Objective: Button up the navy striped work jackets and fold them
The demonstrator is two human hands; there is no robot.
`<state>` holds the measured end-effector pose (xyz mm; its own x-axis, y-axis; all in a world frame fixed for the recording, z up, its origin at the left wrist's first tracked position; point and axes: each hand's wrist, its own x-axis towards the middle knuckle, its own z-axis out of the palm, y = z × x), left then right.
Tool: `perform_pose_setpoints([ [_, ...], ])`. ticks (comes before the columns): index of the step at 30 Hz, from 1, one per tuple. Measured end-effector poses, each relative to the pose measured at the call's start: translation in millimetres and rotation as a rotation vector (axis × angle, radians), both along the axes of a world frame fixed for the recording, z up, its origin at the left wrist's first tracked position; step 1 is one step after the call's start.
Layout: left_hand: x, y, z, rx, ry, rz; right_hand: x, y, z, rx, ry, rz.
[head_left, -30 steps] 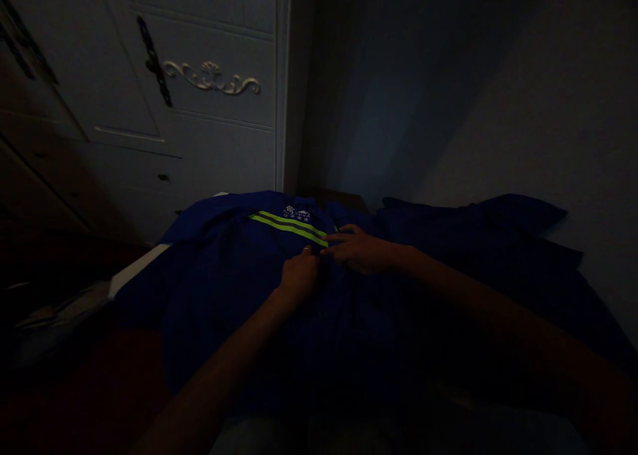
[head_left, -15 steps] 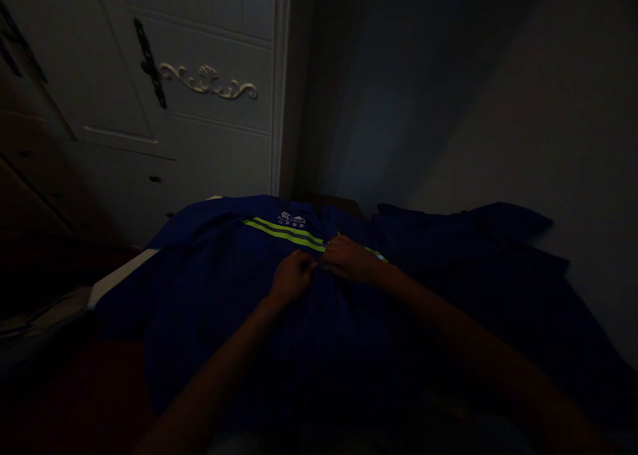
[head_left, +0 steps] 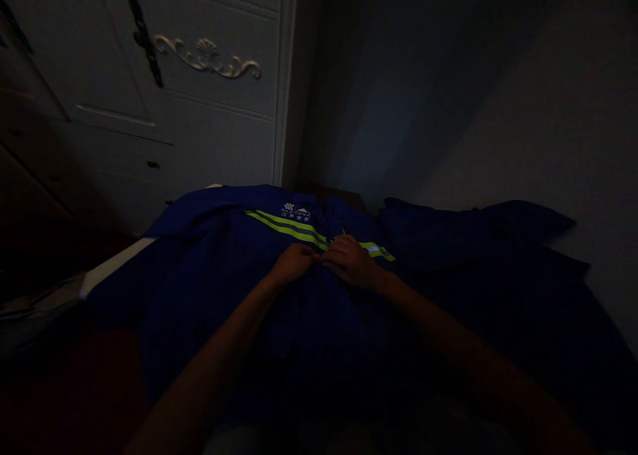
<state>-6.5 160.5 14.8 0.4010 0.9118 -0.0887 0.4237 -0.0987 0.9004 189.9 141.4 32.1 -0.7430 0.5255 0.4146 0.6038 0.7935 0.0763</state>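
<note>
A dark blue work jacket (head_left: 214,262) lies spread out in front of me, with yellow-green and grey reflective stripes and white lettering across its chest. Both hands meet at its front opening, just below the stripe. My left hand (head_left: 296,264) pinches the cloth along the opening with closed fingers. Beside it, nearly touching, my right hand (head_left: 351,261) is closed on the other side of the same opening. The light is dim, and the small part of the jacket between my fingertips is hidden.
Behind the jacket stands a white cabinet (head_left: 219,136) with a dark handle (head_left: 143,36) and carved ornament (head_left: 207,56). A grey wall (head_left: 498,123) rises at the right. More dark blue clothing (head_left: 478,236) lies at the right, and a reddish surface (head_left: 74,388) shows at lower left.
My left fingers have closed in toward the right hand at the front opening. The right hand has shifted slightly on the cloth. The whole view has tilted a little.
</note>
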Motion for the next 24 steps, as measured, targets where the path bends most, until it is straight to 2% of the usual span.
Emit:
perform_pose_setpoints([
  [5,-6.9,-6.9,0.8,-0.010,-0.086,-0.083,0.6,0.1,-2.2,-0.054,0.049,-0.043],
  [9,-10.6,-16.0,0.5,0.104,-0.109,-0.201,1.1,0.0,-2.0,-0.084,0.053,-0.044],
  [13,-8.3,-24.7,-2.6,0.373,0.137,-0.141,0.7,-0.3,-0.9,-0.156,0.023,-0.048],
  [15,-6.8,-27.9,-2.8,0.452,0.245,-0.137,0.7,0.1,0.0,-0.211,0.005,-0.061],
  [20,-4.8,-32.8,0.2,0.508,0.288,-0.158,2.1,1.8,0.2,-0.340,-0.040,-0.113],
  [24,-2.9,-34.1,0.3,0.514,0.260,-0.132,4.3,0.9,-2.9,-0.301,-0.119,-0.176],
])
